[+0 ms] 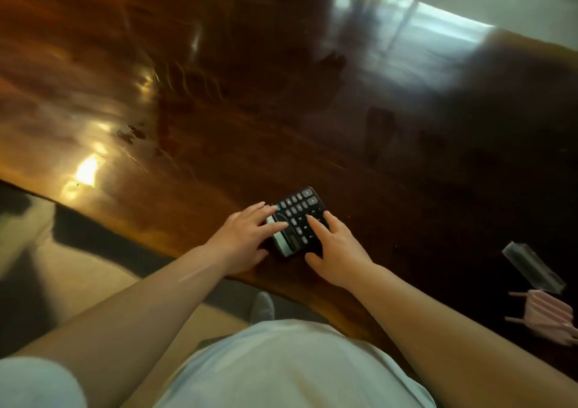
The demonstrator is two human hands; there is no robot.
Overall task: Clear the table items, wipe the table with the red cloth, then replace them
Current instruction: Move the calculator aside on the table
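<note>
A black calculator (298,212) with grey keys lies on the glossy dark wooden table (250,94), close to the near edge. My left hand (247,238) rests on its left end, fingers spread over the display side. My right hand (336,251) lies on its right side, index finger on the keys and thumb against the near edge. Both hands touch the calculator as it sits flat on the table. No red cloth is in view.
At the right edge of the table lie a clear rectangular acrylic block (533,267) and a pink ribbed object (547,315) with thin rods. The table's near edge curves past my body; floor and a shoe (262,307) show below.
</note>
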